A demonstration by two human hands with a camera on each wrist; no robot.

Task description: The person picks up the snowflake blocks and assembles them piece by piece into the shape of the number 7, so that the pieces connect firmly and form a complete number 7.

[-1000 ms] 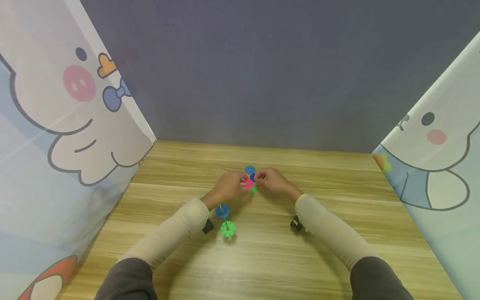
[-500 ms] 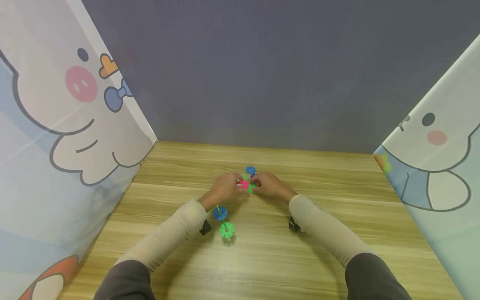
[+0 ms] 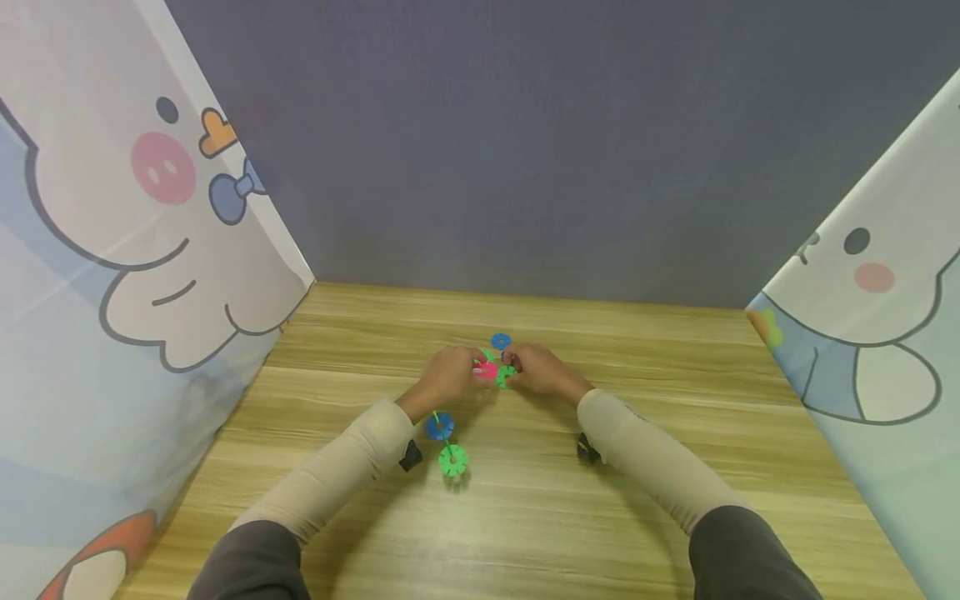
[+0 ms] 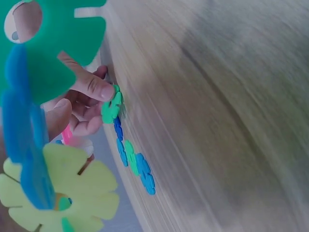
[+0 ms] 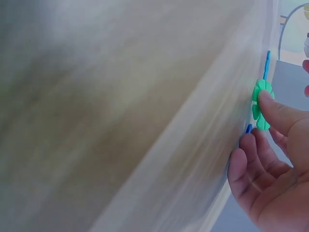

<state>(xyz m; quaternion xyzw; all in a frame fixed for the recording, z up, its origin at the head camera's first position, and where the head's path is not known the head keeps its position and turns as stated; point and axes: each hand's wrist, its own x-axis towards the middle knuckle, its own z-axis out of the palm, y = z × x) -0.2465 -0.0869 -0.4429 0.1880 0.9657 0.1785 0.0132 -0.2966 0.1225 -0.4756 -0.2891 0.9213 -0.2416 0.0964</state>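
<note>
My left hand (image 3: 446, 375) pinches a pink snowflake disc (image 3: 487, 369) between thumb and fingers. A joined chain of discs trails back under the left wrist: a yellow one (image 4: 99, 186), a blue one (image 3: 440, 426) and a green one (image 3: 453, 460). My right hand (image 3: 546, 371) grips another green disc (image 3: 506, 377) by its edge, thumb on its face. This disc stands tilted up, close beside the pink one; whether they touch, I cannot tell. Behind the fingers lies a dark blue disc (image 4: 118, 128), partly hidden.
Beyond the hands, a blue disc (image 3: 501, 341) and a light green disc (image 3: 487, 356) lie on the wooden table (image 3: 525, 517). A grey panel (image 3: 525, 167) closes off the back, with cartoon-printed sheets (image 3: 82, 358) at both sides.
My right hand has shifted slightly left and down from beside the dark blue disc, taken hold of the green disc and tilted it up. The left hand moved slightly left with its chain.
</note>
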